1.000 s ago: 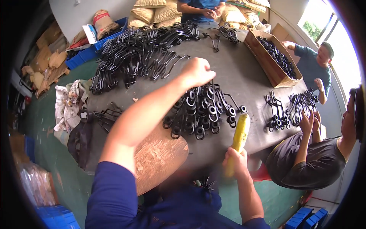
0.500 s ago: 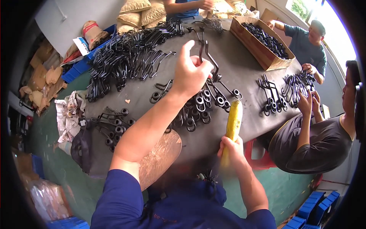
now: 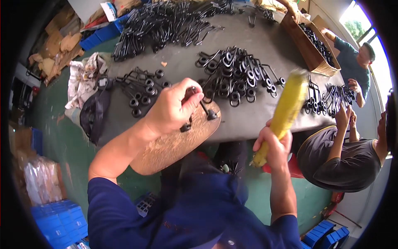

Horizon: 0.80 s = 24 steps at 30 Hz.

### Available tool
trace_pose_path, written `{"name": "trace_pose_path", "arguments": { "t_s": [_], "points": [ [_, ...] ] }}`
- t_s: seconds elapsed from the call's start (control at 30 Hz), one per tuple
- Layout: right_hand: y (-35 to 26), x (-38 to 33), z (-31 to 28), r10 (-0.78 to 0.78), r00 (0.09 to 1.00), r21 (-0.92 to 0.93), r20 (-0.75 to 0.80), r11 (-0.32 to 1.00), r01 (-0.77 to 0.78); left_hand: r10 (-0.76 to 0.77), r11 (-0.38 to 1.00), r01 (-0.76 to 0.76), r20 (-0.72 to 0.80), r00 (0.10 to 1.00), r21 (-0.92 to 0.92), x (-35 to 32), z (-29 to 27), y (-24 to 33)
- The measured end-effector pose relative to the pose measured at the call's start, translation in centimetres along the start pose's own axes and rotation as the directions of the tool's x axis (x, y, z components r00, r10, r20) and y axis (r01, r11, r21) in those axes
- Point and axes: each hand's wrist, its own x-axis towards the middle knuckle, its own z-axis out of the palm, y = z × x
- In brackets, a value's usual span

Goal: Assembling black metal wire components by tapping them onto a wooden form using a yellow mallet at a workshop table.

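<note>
My left hand (image 3: 176, 106) is closed round a bent black metal rod (image 3: 205, 108) above an oval wooden board (image 3: 166, 151) at the table's near edge. Dark knobs show on the rod's lower ends, by the board; whether they touch it I cannot tell. My right hand (image 3: 275, 145) grips a thick yellow stick (image 3: 290, 101) near its lower end. The stick is raised and tilted right, its upper part blurred. Beyond the board lies a pile of black rods with ring-shaped ends (image 3: 236, 74), and a smaller group of them (image 3: 143, 89) sits to the left.
A large heap of black rods (image 3: 166, 25) covers the far left of the grey table (image 3: 182, 62). At the far right stands a long cardboard box (image 3: 304, 45) of black parts. Two people (image 3: 340, 153) handle rods on the right. Blue crates (image 3: 60, 222) stand on the floor.
My left hand has come down and nearer, from above the rod pile to the board, with a rod in it. My right hand has raised the yellow stick to the right. The view has shifted.
</note>
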Motion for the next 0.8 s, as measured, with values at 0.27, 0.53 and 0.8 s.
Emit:
{"name": "trace_pose_path", "arguments": {
  "t_s": [0.27, 0.53, 0.8],
  "points": [
    [2.7, -4.5, 3.8, -0.22, 0.928, -0.446, 0.302, 0.828, 0.341, -0.083, 0.991, 0.086, 0.035, 0.996, -0.106, 1.0, -1.0, 0.4],
    [-2.6, -4.8, 7.7, 0.243, 0.942, -0.35, 0.233, 0.925, -0.152, -0.016, 1.0, 0.015, -0.026, 1.0, -0.028, 0.4, -2.7, -1.9],
    [5.0, -3.6, 7.4, 0.758, 0.575, -0.691, 0.307, 0.593, -0.414, 0.04, 0.999, -0.041, 0.024, 0.999, 0.024, 2.4, -3.0, -2.3]
  ]
}}
